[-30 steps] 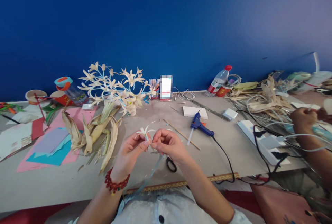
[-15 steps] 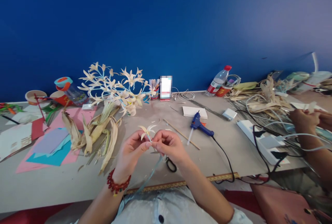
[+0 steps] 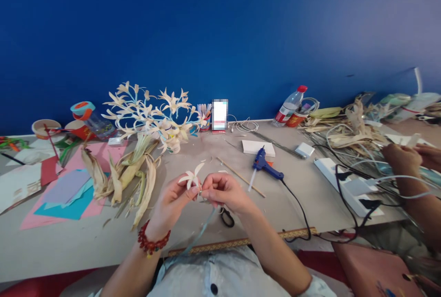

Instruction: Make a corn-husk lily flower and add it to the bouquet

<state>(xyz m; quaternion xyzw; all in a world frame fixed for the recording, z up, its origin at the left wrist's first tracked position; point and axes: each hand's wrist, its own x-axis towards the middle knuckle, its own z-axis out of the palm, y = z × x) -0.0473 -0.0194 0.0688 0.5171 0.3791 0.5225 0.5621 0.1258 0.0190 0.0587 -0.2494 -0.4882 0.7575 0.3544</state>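
Note:
My left hand (image 3: 174, 198) and my right hand (image 3: 222, 191) meet above the grey table (image 3: 69, 242), both pinched on a small cream husk flower (image 3: 191, 177). Its petals stick up between the fingertips. A pale blue stem (image 3: 201, 232) hangs down from the flower toward my lap. My left wrist wears a red bead bracelet (image 3: 151, 244). Black scissors (image 3: 227, 218) lie on the table just under my right hand.
A bunch of finished cream flowers (image 3: 151, 115) and dried corn husks (image 3: 127, 173) lie left of centre, beside coloured paper (image 3: 65, 191). A blue glue gun (image 3: 267, 166), thin stick (image 3: 241, 177), white block (image 3: 258, 148) and bottle (image 3: 289, 104) sit right. Another person's hands (image 3: 401, 157) work at far right.
The flower has turned between my fingertips and its petals point more up and right. My hands stay in place. The other person's hands have shifted slightly.

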